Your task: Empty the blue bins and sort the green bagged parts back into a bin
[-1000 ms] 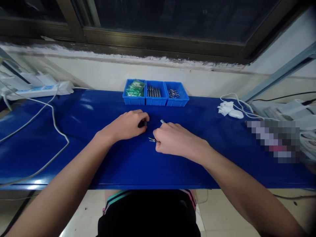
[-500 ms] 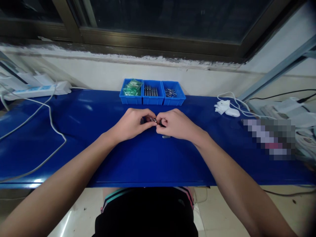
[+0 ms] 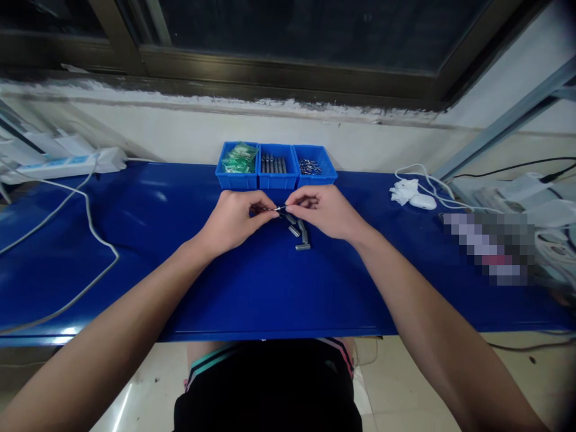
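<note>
Above the middle of the blue table, my left hand [image 3: 234, 219] is closed in a pinch on a small, slim metal part [image 3: 279, 208]. At its other end, the thumb and forefinger of my right hand [image 3: 321, 210] pinch too. The part is too small to name, and whether it is one piece or two I cannot tell. Several short grey metal cylinders [image 3: 303, 246] lie loose on the table, just below and between the hands. One of them is partly covered by the right fingers.
Three blue bins stand joined by the wall: green packets in the left bin [image 3: 236, 182], metal rods in the middle bin [image 3: 278, 182], small shiny parts in the right bin [image 3: 317, 180]. A white cable [image 3: 92, 225] crosses the table's left; a white case [image 3: 423, 201] lies right.
My hands have drawn slightly apart and a little farther from me, and the slim metal part shows between them. More of the loose cylinders are now uncovered.
</note>
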`<state>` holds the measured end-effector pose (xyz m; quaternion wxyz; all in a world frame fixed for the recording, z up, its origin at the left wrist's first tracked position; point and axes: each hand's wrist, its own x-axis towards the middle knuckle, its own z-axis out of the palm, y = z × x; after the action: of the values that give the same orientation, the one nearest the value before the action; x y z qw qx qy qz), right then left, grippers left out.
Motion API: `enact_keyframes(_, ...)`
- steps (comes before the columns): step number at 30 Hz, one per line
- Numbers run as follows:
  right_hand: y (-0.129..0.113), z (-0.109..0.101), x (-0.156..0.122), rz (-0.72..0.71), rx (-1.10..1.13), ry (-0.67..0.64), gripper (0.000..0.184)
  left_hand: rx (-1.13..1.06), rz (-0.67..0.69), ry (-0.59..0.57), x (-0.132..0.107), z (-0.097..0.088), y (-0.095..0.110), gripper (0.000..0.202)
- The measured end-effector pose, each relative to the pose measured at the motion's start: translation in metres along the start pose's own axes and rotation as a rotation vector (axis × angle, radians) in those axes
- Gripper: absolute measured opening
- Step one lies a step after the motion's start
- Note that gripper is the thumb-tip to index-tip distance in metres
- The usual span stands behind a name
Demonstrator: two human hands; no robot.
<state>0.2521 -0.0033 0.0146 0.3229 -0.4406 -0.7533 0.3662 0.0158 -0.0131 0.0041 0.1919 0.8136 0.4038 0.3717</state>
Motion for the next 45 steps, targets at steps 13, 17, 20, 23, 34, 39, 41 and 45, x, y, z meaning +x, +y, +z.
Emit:
enact_keyframes(13, 0.026, -0.021, 0.019, 0.336, 0.690, 0.390, 0.039, 0.077, 0.171, -0.012, 0.000, 0.004, -0.005, 0.009)
enact_keyframes(17, 0.033, -0.022, 0.024, 0.439, 0.653, 0.506, 0.035, 0.096, 0.201, -0.024, 0.000, 0.006, -0.007, 0.007)
enact_keyframes(20, 0.038, -0.019, 0.028, 0.450, 0.581, 0.562, 0.034, 0.109, 0.216, -0.023, 0.000, 0.006, -0.008, 0.006)
enact_keyframes(23, 0.043, -0.016, 0.030, 0.439, 0.517, 0.581, 0.035, 0.110, 0.215, -0.030, 0.000, 0.006, -0.009, 0.008)
enact_keyframes(34, 0.050, -0.016, 0.036, 0.436, 0.514, 0.617, 0.037, 0.132, 0.229, -0.060, 0.000, 0.006, -0.007, 0.003)
enact_keyframes(39, 0.052, -0.011, 0.035, 0.447, 0.456, 0.638, 0.036, 0.128, 0.225, -0.072, 0.001, 0.005, -0.004, 0.004)
enact_keyframes(41, 0.054, -0.011, 0.041, 0.448, 0.438, 0.643, 0.037, 0.125, 0.224, -0.069, 0.001, 0.005, -0.003, 0.005)
enact_keyframes(45, 0.039, -0.020, 0.042, 0.444, 0.386, 0.652, 0.038, 0.122, 0.228, -0.048, 0.001, 0.004, -0.003, 0.005)
